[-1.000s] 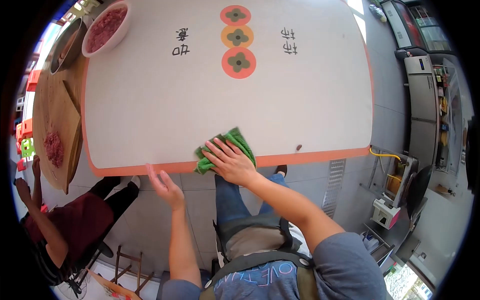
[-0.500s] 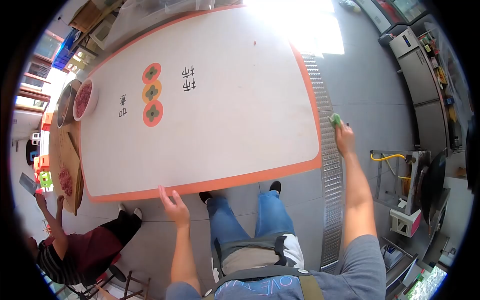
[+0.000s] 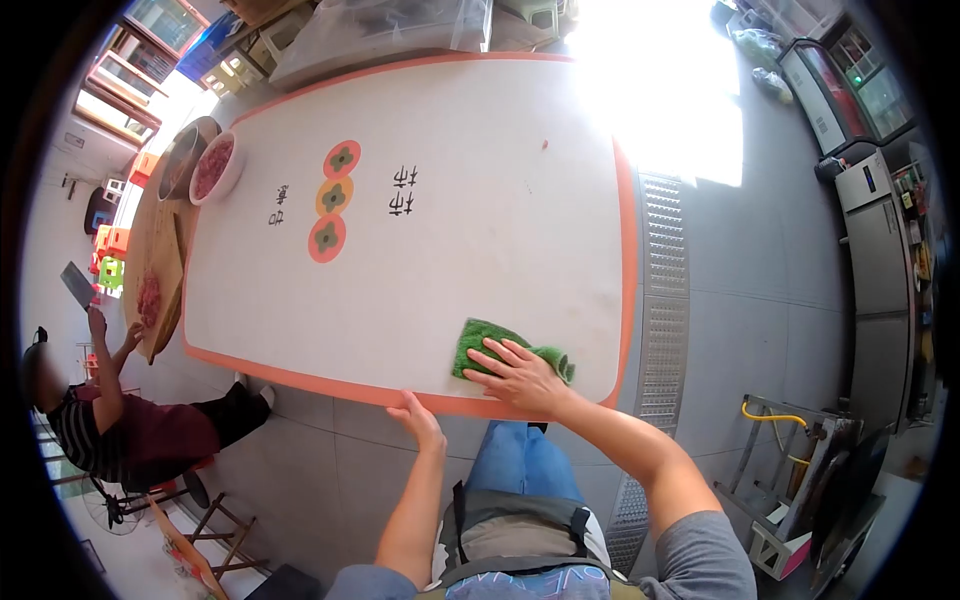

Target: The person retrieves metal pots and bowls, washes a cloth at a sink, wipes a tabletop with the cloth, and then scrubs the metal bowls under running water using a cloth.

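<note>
A green cloth [image 3: 487,343] lies partly bunched on the white tabletop [image 3: 480,240], near its front right corner. My right hand [image 3: 520,378] presses flat on top of it, fingers stretched and spread, the palm covering part of the cloth. At the table's orange front edge, my left hand [image 3: 420,422] touches the rim with its fingers a little apart. It holds nothing that I can see. Printed persimmons [image 3: 333,198] and dark characters [image 3: 402,192] decorate the tabletop. A small reddish bit [image 3: 545,146] lies toward the far right.
On the left, a person [image 3: 150,420] holds a cleaver [image 3: 77,285] beside minced meat [image 3: 149,303] on a round wooden board [image 3: 150,245]. A bowl of meat [image 3: 215,168] and a metal bowl [image 3: 180,165] stand behind. A metal floor grate [image 3: 665,260] runs along the right.
My right hand has come from beyond the table's right edge onto the tabletop, bringing the green cloth and spreading it there. My left hand has shifted right along the front edge.
</note>
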The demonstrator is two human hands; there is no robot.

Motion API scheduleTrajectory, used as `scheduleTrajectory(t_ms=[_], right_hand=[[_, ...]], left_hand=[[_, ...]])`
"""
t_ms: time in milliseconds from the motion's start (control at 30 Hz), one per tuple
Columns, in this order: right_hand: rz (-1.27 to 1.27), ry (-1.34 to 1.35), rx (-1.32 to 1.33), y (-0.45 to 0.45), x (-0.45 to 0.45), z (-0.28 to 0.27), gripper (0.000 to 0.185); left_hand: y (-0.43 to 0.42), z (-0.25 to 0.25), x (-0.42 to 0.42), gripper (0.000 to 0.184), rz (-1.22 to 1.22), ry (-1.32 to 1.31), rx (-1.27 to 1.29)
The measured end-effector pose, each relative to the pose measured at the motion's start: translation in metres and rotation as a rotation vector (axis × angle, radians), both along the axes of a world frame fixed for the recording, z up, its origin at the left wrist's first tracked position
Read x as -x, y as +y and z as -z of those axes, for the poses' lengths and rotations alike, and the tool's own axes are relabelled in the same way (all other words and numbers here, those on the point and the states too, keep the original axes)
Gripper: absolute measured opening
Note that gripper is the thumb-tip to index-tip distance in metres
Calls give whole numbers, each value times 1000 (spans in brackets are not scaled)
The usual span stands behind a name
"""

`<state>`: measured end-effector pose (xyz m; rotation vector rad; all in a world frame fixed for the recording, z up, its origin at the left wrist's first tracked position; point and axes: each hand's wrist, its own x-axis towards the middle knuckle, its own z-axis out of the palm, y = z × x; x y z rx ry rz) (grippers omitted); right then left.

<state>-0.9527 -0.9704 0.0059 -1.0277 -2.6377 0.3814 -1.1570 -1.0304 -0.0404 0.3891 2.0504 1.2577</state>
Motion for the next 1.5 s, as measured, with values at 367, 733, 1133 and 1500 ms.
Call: scheduleTrajectory(t_ms=[367,733,1133,1500], right_hand=[[843,-176,-84,301,-172,13,39],[407,302,157,192,-196,-49,26],[362,46,-200,522,-201,30,37],[854,188,401,473,-426,10,33]], left_hand=[[14,18,-17,61,-242,218,20],[14,14,-24,65,-284,326,158],[13,7,-23,70,-243,476,422],[28,-3,-35,73,-313,452,572]])
